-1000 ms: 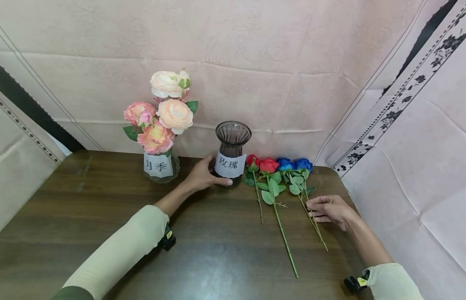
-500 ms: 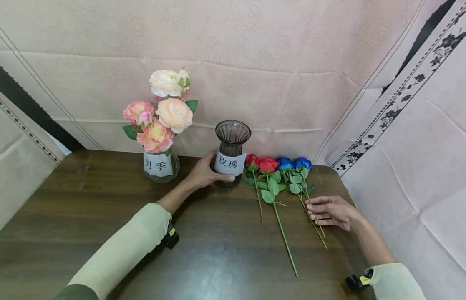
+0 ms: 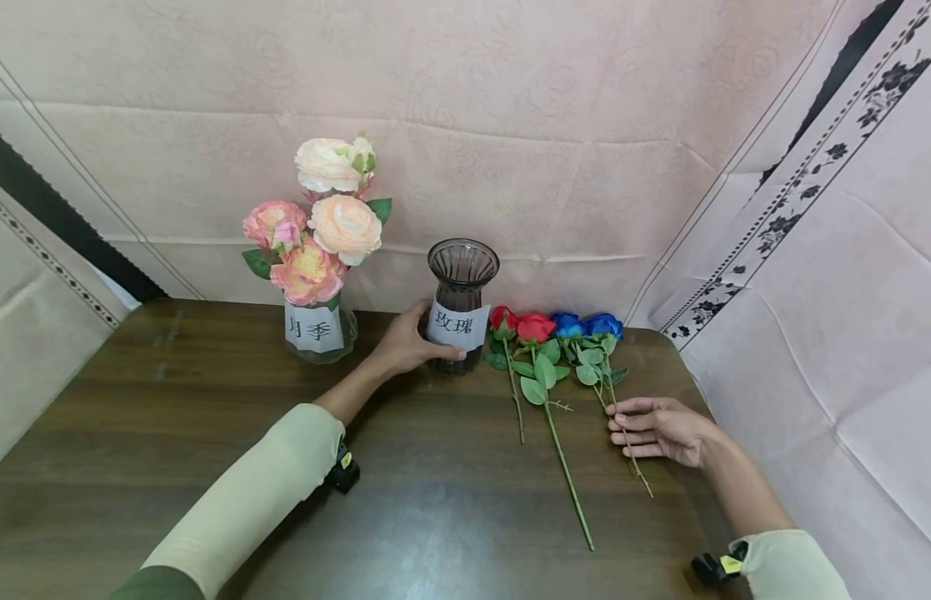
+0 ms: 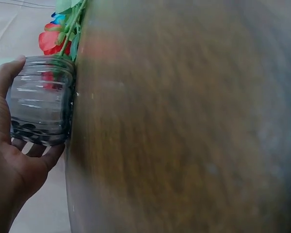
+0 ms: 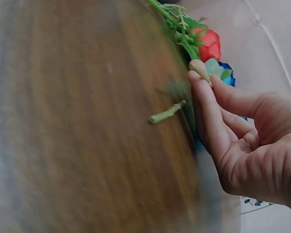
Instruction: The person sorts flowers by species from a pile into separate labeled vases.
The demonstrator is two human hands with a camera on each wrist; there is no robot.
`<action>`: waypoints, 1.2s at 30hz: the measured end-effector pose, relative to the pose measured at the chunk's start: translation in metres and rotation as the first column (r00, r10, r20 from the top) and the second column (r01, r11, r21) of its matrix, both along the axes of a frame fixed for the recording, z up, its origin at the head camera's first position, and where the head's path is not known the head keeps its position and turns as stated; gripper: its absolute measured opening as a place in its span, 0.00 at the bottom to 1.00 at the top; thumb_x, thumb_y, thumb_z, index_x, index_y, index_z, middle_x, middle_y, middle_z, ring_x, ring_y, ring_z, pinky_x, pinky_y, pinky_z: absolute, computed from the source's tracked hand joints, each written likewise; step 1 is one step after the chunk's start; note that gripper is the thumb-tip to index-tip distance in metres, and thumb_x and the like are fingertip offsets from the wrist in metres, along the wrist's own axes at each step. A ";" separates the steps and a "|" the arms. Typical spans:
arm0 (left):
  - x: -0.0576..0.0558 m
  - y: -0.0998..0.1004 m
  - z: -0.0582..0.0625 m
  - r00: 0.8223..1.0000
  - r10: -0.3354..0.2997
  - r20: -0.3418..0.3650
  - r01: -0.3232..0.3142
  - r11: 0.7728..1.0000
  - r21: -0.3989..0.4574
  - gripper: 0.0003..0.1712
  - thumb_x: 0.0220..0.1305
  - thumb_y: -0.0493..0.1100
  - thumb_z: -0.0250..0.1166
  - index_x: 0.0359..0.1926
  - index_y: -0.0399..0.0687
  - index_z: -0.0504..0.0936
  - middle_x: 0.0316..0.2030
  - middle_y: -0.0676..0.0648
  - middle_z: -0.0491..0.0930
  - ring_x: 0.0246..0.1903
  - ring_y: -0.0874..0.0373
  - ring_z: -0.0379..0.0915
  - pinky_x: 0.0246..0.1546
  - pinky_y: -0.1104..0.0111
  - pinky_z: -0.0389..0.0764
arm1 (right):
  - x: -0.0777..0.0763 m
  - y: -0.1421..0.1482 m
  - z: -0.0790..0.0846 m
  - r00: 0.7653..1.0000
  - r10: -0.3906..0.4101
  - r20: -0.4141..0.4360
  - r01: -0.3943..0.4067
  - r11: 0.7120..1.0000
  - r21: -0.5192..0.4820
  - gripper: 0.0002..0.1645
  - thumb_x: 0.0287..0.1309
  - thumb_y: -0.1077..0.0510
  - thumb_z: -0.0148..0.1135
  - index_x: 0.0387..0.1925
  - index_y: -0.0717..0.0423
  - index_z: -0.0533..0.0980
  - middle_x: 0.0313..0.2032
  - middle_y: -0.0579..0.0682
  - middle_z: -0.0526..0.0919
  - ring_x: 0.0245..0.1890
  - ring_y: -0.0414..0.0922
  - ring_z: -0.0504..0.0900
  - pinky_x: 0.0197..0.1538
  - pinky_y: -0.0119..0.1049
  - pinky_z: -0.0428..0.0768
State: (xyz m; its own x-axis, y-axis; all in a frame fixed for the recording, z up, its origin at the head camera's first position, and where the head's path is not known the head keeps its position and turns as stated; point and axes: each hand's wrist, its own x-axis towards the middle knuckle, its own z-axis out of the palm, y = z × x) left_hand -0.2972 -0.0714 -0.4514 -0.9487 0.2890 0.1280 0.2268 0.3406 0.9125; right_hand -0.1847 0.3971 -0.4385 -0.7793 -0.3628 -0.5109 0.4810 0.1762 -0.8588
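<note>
Against the back of the table stands a dark, see-through glass vase [image 3: 462,279] with a white paper label. My left hand [image 3: 402,345] grips its lower part from the left, thumb across the front; in the left wrist view its fingers curl under the vase's base end [image 4: 41,104]. To the right lie two blue roses [image 3: 603,326] with green leaves and thin stems. My right hand [image 3: 663,432] pinches one of these stems between thumb and fingers, its cut end [image 5: 202,73] showing in the right wrist view. Another stem [image 5: 167,113] lies beside the fingers.
Two red roses [image 3: 536,327] lie between the vase and the blue ones, the longer stem pointing toward the front. A labelled clear vase [image 3: 347,337] with pink and cream flowers [image 3: 348,229] stands left. Pale cloth [image 3: 570,200] hangs behind the brown table [image 3: 232,417].
My right hand has drawn the pinched stem slightly toward me, and its end no longer shows apart from the hand in the head view. The left hand keeps holding the vase in place.
</note>
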 end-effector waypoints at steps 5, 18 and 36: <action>-0.002 0.000 -0.001 1.000 -0.004 -0.014 0.004 1.000 -0.003 0.57 0.56 0.50 0.91 0.81 0.46 0.71 0.69 0.39 0.83 0.69 0.39 0.82 0.73 0.42 0.82 | 0.002 -0.005 -0.005 0.999 -0.052 -0.010 0.051 0.996 -0.075 0.14 0.85 0.63 0.59 0.60 0.48 0.85 0.49 0.44 0.93 0.51 0.42 0.95 0.58 0.41 0.93; -0.005 0.000 0.002 1.000 -0.005 -0.010 0.005 1.000 -0.020 0.61 0.52 0.49 0.92 0.83 0.49 0.69 0.70 0.40 0.83 0.71 0.40 0.80 0.75 0.43 0.80 | 0.005 -0.046 -0.003 0.958 -0.286 -0.036 0.259 0.907 -0.331 0.14 0.86 0.67 0.54 0.56 0.50 0.83 0.47 0.49 0.92 0.50 0.46 0.96 0.59 0.45 0.94; -0.005 -0.001 0.005 0.999 -0.038 -0.027 0.037 0.999 -0.034 0.52 0.53 0.49 0.91 0.76 0.47 0.76 0.66 0.42 0.86 0.67 0.42 0.83 0.73 0.44 0.81 | -0.009 -0.102 0.011 0.857 -0.515 -0.023 0.421 0.724 -0.546 0.11 0.84 0.67 0.58 0.51 0.52 0.84 0.43 0.50 0.94 0.50 0.50 0.97 0.58 0.48 0.94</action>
